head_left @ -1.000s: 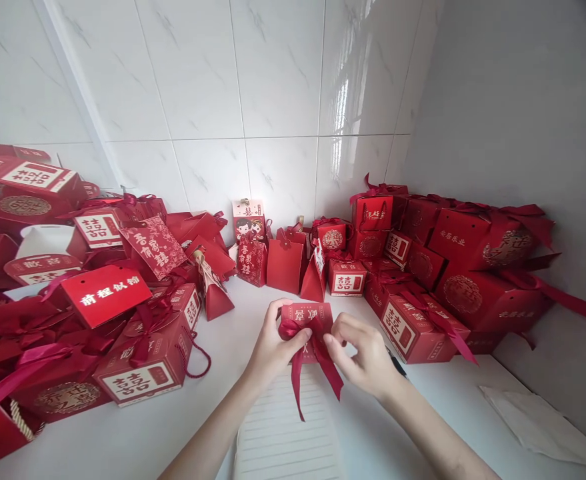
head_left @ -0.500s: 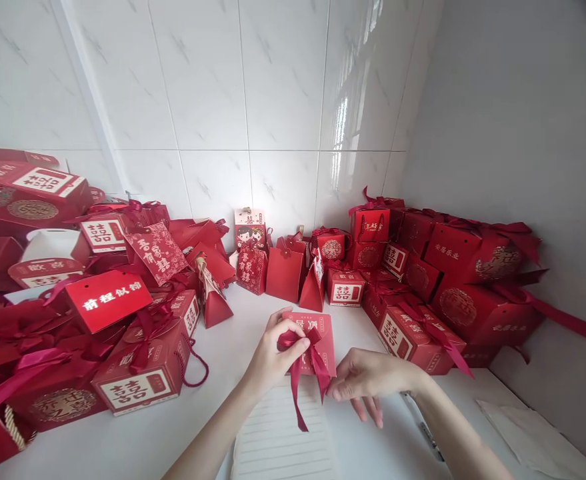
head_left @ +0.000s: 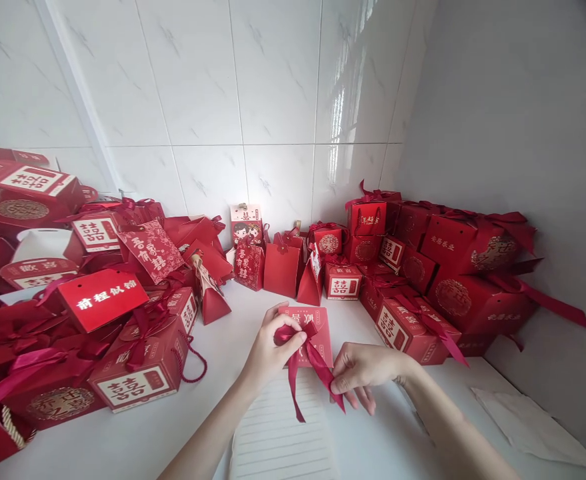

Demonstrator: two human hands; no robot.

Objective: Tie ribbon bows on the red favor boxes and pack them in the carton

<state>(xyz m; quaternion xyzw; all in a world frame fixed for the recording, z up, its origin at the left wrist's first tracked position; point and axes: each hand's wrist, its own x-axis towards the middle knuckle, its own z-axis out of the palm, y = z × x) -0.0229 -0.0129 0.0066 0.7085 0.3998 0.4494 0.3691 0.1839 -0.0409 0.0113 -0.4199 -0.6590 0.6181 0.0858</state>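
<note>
Left-hand grip [head_left: 271,345] pinches the ribbon bow [head_left: 311,329], right-hand grip [head_left: 363,368] its five-o'clock tail [head_left: 323,369], on a red gift box [head_left: 324,341] twelve o'clock from the lined notepad [head_left: 283,433], probably light, crushable card best steadied by its edges.

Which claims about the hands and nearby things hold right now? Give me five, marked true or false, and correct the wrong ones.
1. The left hand pinches the ribbon bow on the small red gift box. True.
2. The right hand lies flat on the lined notebook. False: it pinches a ribbon tail near its end.
3. The lined notebook's ruled page shows between the forearms. True.
4. The cartoon-couple box stands nearest the person. False: it stands at the back, near the tiled wall.
5. A pale sheet lies to the right of the right hand. True.
</note>
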